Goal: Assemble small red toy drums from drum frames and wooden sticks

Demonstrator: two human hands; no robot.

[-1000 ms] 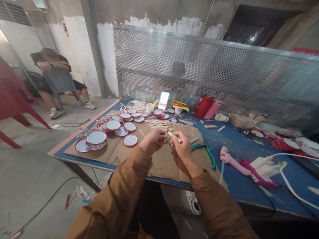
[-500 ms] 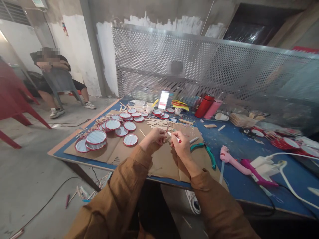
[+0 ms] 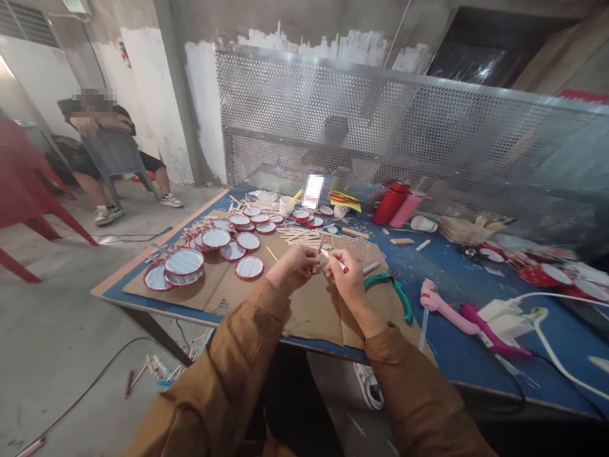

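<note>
Hiding most of a craft stick [image 3: 320,245], the left hand [image 3: 294,266] grips it.

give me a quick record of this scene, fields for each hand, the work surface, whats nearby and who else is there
left hand: holds a thin wooden stick upright
right hand: holds a white pen-like tool with a red end, beside the stick
work surface: brown cardboard sheet on a blue table
nearby: red-rimmed round discs, flat craft sticks, green-handled pliers, pink glue gun
others: seated person by the wall
</note>
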